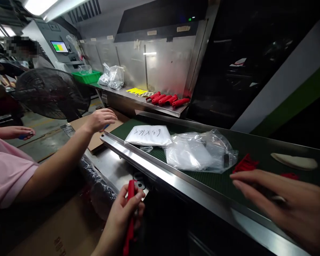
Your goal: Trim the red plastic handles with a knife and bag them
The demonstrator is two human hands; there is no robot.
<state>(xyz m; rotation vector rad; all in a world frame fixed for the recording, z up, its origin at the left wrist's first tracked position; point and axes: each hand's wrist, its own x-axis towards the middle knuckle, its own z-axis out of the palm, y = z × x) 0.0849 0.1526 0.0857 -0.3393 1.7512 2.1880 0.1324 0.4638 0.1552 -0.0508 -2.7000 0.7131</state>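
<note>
In the lower middle, my left hand (120,217) is closed around a long, narrow red plastic part (131,206), which stands upright in the fingers. My right hand (288,202) is over the green conveyor belt (216,188) at the right, its thumb and forefinger close together. Something small and metallic (279,200) shows within its curled fingers, too little of it to name. Just beyond those fingertips lies a red plastic piece (246,163). Another red piece (290,175) is partly hidden behind the hand. A pale, flat half-round object (294,161) rests farther back on the belt.
Clear plastic bags (200,151) and a white packet with handwriting (149,136) lie on the belt. Red parts (166,99) line the metal shelf. A co-worker's arm (61,163) reaches in from the left, beside cardboard (96,138). A fan (52,92) stands behind.
</note>
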